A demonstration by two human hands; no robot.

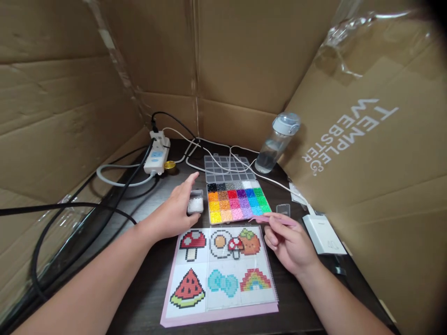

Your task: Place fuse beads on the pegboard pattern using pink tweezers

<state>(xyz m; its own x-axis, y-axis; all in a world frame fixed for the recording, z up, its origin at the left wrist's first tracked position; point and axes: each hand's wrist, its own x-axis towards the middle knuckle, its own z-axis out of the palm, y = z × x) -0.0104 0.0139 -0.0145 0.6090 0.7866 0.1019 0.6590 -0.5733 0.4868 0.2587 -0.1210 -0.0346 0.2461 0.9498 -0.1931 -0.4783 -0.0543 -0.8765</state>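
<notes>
My left hand [178, 203] rests beside a small clear box of white beads [195, 205], its thumb at the near edge and fingers stretched out past the far side. Between the thumb and fingers of my right hand [288, 242] are pink tweezers [279, 220], tips pointing left over the front edge of the bead case. This open case [239, 203] has compartments of coloured beads. In front lies a pattern sheet [189, 315] with pixel pictures, partly under a clear pegboard [223, 304]. A small beaded mushroom [236, 246] sits on the board. Whether the tweezers hold a bead is too small to tell.
A clear lid [282, 209] lies right of the case. Behind stand a water bottle [277, 142], a power strip [157, 153] and a small gold tin [170, 167]. White cables cross the case's lid. A white charger [324, 234] sits at right; cardboard walls [237, 56] surround the table.
</notes>
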